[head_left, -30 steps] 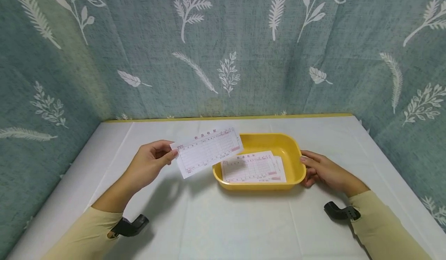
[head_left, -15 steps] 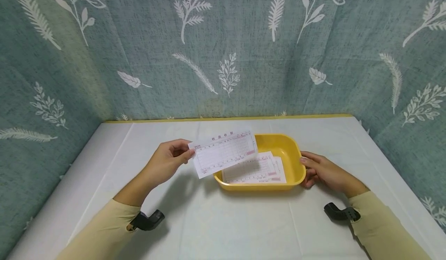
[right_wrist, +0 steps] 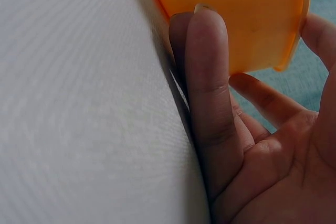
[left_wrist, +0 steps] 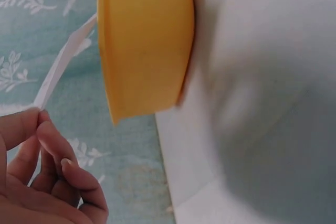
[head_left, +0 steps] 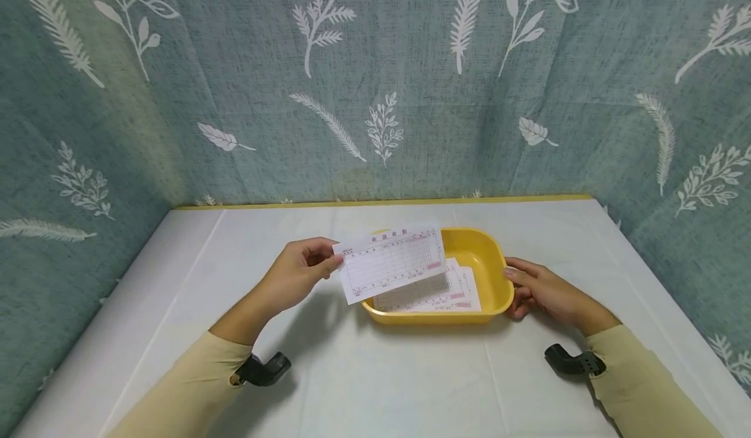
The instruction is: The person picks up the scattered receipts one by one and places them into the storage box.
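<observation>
My left hand [head_left: 302, 272] pinches the left end of a white receipt slip [head_left: 393, 262] printed with a red form. In the head view the slip slants over the left part of a yellow plastic basin [head_left: 495, 275]. Several similar receipt slips [head_left: 469, 289] lie overlapped inside, partly covered by the held one. In the left wrist view the thumb and index finger of the left hand [left_wrist: 47, 166] meet on the slip's edge [left_wrist: 60, 69], outside the basin wall [left_wrist: 147, 45]. My right hand [head_left: 542, 291] holds the basin's right end, thumb at the rim, other fingers against the outer wall [right_wrist: 257, 30].
A white cloth [head_left: 411, 379] covers the table, with a yellow strip [head_left: 264, 204] along its far edge. Patterned green fabric [head_left: 264, 66] stands behind and on both sides. Each sleeve carries a black wrist device, on the left [head_left: 264, 368] and right [head_left: 572, 361].
My left hand has moved right with the receipt slip, so the slip now covers more of the basin and the slips inside. The right hand and basin stay in place.
</observation>
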